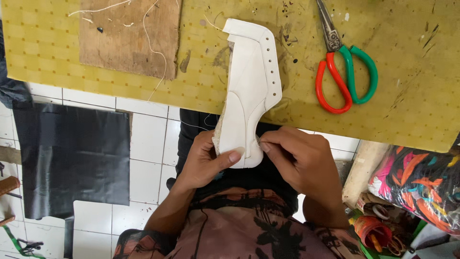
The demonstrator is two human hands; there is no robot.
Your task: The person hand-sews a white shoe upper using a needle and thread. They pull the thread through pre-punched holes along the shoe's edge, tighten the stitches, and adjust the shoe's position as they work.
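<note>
**White upper pinched at its near end, long axis running away from the body**

The white shoe upper [250,91] lies with its long axis pointing away from the person, slightly tilted to the right at the far end. Its far half, the part with the row of eyelet holes, rests on the yellow table [407,72]; its near end hangs past the table edge over the lap, and that is where both hands meet it.

The left hand [203,163] comes in from the left, thumb laid flat across the face of the near end, fingers curled behind it: a closed hold on the upper. The right hand [299,160] comes in from the right, fingertips drawn tight together at the upper's right edge, just beside the left thumb. It looks pinched on something fine there, perhaps a thread or needle, but that is too small to tell.

So the upper extends forward and up from both grips, and both hands sit equally near it, touching the same end.

The scissors [342,62], with red and green handles, lie on the table well to the right of the upper, nearer the right hand. A brown board [129,36] with loose thread lies on the far left.
</note>
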